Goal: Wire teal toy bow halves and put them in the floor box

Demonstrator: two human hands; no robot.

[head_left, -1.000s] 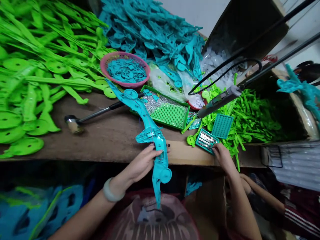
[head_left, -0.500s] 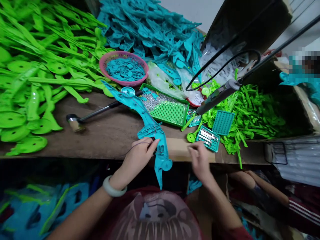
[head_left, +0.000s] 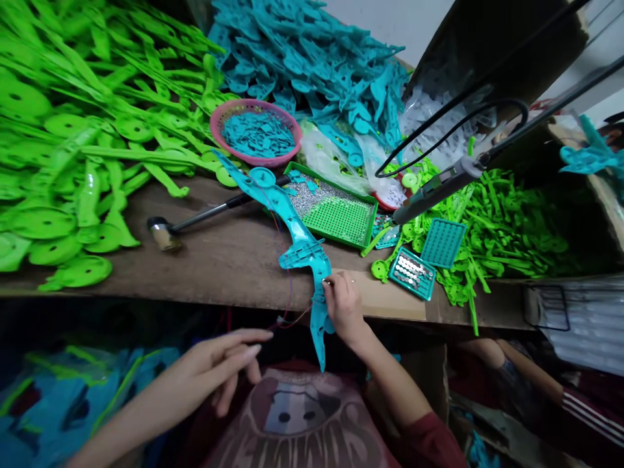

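A long, curved blue plastic shell (head_left: 299,227) lies slanted on the bench, its lower tip past the front edge. At its lower half, my right hand (head_left: 345,305) is closed in a pinch against the shell, with a small silvery piece glinting at the fingertips; its exact kind is unclear. My left hand (head_left: 229,361) is off the shell, lower left, with fingers stretched out and apart. Thin red and dark wires (head_left: 287,305) loop from the shell down close to the left fingertips. Right of it stands a teal tray (head_left: 429,294) holding several round silver discs.
A hammer (head_left: 166,234) lies left of the shell. Behind are a pink basket (head_left: 296,151) of blue pieces and a green tray (head_left: 369,239) of small metal parts. A grey hanging power screwdriver (head_left: 439,188) hangs at right. Green parts (head_left: 73,162) heap up at left.
My left hand has let go of the shell and moved down and left. My right hand has come left onto the shell. The wires now hang loose, and the view has shifted slightly.
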